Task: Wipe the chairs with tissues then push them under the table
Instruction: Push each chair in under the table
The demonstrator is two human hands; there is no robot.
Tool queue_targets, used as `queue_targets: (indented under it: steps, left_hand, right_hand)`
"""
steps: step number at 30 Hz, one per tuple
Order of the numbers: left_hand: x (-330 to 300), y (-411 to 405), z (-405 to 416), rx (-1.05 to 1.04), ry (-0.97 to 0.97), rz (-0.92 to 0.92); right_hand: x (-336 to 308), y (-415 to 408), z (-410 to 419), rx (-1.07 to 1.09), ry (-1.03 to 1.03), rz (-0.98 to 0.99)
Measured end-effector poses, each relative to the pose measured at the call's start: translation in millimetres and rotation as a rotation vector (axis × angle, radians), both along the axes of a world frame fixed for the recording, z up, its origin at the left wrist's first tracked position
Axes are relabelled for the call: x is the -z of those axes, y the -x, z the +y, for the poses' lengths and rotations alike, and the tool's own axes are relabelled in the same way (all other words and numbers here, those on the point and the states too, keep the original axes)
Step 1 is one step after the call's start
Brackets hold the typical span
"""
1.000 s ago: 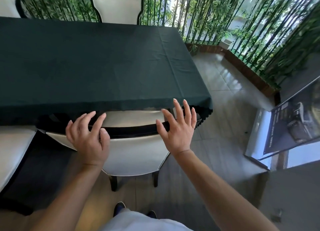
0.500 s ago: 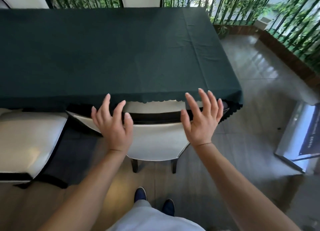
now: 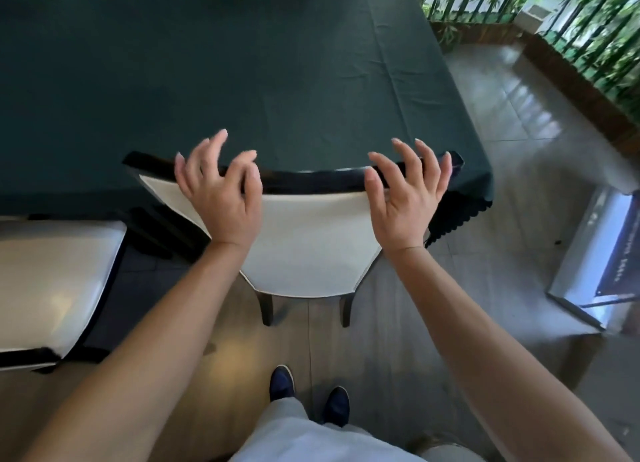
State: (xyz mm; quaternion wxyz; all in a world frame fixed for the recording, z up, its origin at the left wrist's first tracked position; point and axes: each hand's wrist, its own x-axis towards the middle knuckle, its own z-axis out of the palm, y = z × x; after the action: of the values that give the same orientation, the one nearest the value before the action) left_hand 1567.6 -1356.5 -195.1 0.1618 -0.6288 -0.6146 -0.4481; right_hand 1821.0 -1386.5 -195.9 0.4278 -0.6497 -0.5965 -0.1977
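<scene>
At the far left, a second white chair (image 3: 52, 285) stood out from the table (image 3: 242, 74), its seat uncovered. Next to it, the person's left hand (image 3: 221, 198) hovered at the black top rail of the middle chair (image 3: 308, 240). Its fingers (image 3: 216, 146) were spread and loosely bent, and I could not tell if they touched the rail. This chair, white with a dark frame, stood pushed in, with its back close against the edge of the dark green tablecloth. The right hand (image 3: 405, 198) was at the other end of the same rail, fingers (image 3: 427, 157) spread and nearly straight, holding nothing. Below, two dark shoes (image 3: 308, 396) stood on the grey floor (image 3: 502, 122). To the right, a framed panel (image 3: 599, 254) leaned near the green bamboo screen (image 3: 588, 22).
</scene>
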Motion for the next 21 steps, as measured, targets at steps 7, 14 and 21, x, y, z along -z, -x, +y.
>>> queue_targets:
  steps: [7,14,21]
  left_hand:
    - [-3,29,35,-0.018,0.049,0.003]
    - [5,-39,-18,0.015,0.132,0.031]
    - [45,-50,-60,0.031,0.113,0.07]
  right_hand:
    - [-2,25,26,-0.011,0.022,-0.059]
    - [20,-41,29,-0.008,-0.008,-0.064]
    - [51,-57,-17,-0.01,0.044,-0.024]
